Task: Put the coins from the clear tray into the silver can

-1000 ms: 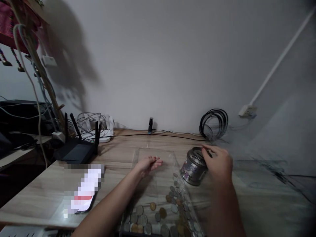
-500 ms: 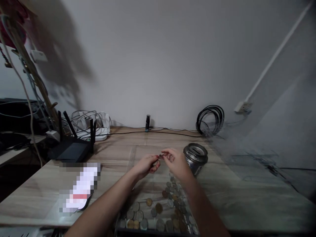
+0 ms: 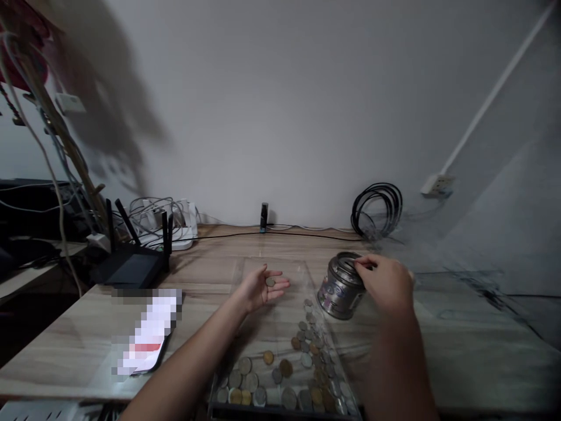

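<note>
The left hand lies open, palm up, with a coin on it. The right hand pinches something tiny (too small to see) at the tilted tin's top. More coins fill the clear tray below.

Wooden table with clear tray, tin, router, phone.

Right hand back at tin

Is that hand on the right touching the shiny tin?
Touching. The head view shows the right hand with its fingertips on the slotted top of the tin, which stands tilted on the table.
</note>
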`<action>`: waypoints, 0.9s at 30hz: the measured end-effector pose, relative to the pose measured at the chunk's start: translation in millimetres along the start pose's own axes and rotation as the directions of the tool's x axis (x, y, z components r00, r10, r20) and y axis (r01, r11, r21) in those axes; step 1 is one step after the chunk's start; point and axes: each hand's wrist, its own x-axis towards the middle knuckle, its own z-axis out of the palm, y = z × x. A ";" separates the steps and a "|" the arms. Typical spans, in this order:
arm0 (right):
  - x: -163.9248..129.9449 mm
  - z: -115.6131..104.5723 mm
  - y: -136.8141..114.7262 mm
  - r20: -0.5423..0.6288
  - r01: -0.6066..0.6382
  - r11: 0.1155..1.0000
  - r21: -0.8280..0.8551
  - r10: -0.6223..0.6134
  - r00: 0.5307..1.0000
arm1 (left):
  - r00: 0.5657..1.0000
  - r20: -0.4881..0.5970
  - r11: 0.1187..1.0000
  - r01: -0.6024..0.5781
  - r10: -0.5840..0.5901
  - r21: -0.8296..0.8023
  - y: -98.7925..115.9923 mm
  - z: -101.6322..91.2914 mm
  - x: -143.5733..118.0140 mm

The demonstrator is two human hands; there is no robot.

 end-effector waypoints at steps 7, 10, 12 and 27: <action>-39.7 12.8 -74.8 0.084 0.568 0.784 0.251 -0.602 0.794 | 0.993 0.120 0.995 0.019 -0.008 -0.095 2.7 11.0 -10.0; -61.8 31.7 -104.4 0.233 0.641 0.658 0.395 -0.747 0.623 | 0.978 0.210 0.997 0.005 0.010 -0.071 1.8 11.1 -11.5; -67.5 38.8 -109.9 0.263 0.640 0.645 0.418 -0.760 0.594 | 0.969 0.245 0.999 0.008 0.006 -0.054 1.0 10.6 -12.0; 5.0 1.3 -0.6 0.086 0.072 0.996 -0.059 -0.067 0.994 | 0.998 0.054 0.912 -0.063 0.045 0.405 -1.9 0.7 -5.2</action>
